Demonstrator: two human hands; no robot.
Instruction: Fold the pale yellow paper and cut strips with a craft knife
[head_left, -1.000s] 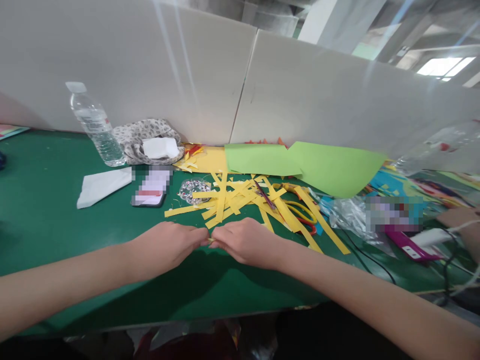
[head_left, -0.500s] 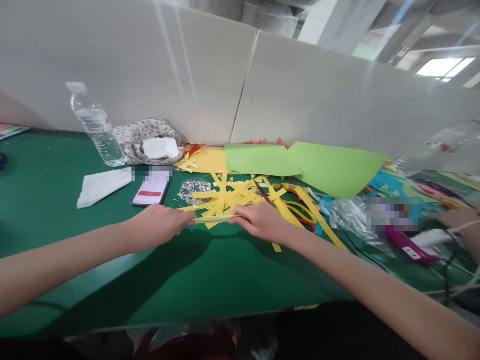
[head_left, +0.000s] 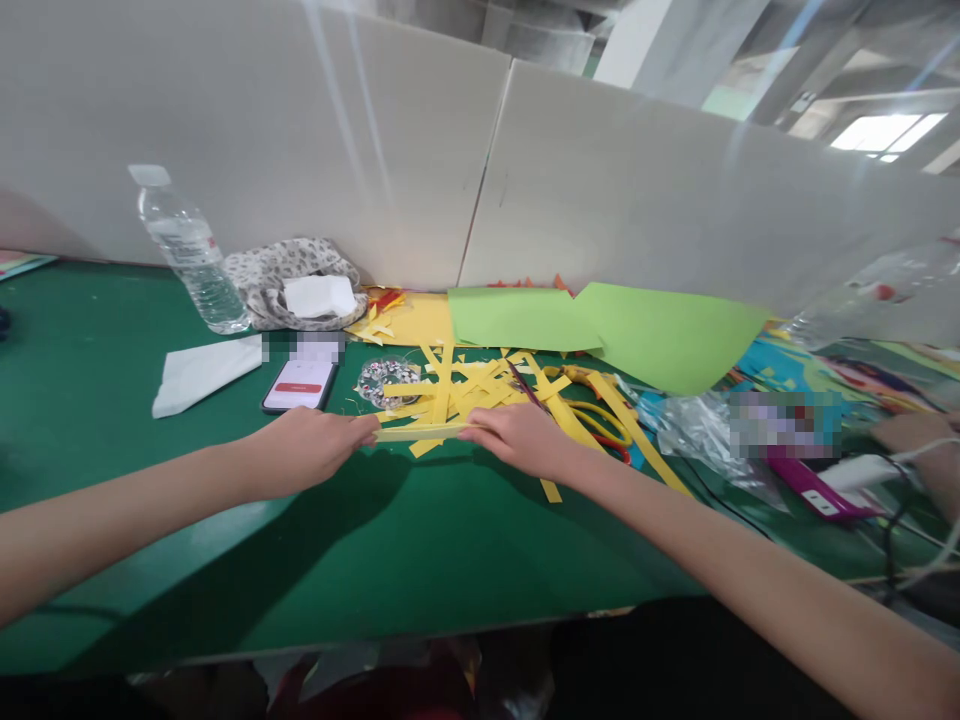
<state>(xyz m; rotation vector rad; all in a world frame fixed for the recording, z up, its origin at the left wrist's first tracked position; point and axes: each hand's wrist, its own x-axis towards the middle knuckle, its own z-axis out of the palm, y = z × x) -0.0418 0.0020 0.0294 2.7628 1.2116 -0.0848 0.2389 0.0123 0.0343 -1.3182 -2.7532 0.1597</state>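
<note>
A pale yellow paper strip is stretched level between my two hands, above the green table. My left hand pinches its left end, fingers closed. Its right end is gripped by my right hand, also closed. Just behind the strip lies a loose pile of yellow paper strips. Scissors with yellow handles lie partly under the strips, right of the pile. A round clear container of small googly eyes sits left of the pile.
A phone, white tissue, water bottle and spotted pouch are at left. Green paper leans at the back. At right are a plastic bag, a purple device and another person's hand.
My left hand has shifted slightly left, so more of the strip shows between my hands. The right hand has barely moved.
</note>
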